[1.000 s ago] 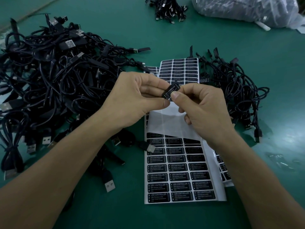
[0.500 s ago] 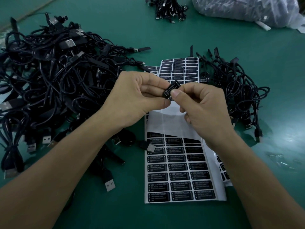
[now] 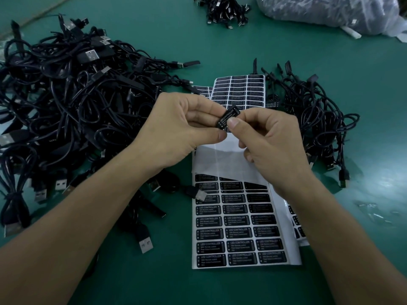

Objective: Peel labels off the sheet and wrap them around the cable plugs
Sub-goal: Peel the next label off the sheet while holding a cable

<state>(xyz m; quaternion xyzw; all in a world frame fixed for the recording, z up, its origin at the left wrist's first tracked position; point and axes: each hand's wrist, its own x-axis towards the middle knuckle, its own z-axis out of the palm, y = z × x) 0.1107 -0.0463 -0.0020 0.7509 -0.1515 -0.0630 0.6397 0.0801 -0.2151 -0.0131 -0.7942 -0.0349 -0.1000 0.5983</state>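
At the center of the frame, above the label sheet [image 3: 240,236], the left hand [image 3: 185,126] and right hand [image 3: 271,137] pinch a cable plug [image 3: 235,109] with curled fingers. A label [image 3: 226,118] is wrapped around the plug. The grip and position are nearly unchanged from a second ago.

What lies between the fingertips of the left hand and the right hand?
Head view: a black LED CONTROLLER label, pinched from both sides by the left hand and the right hand.
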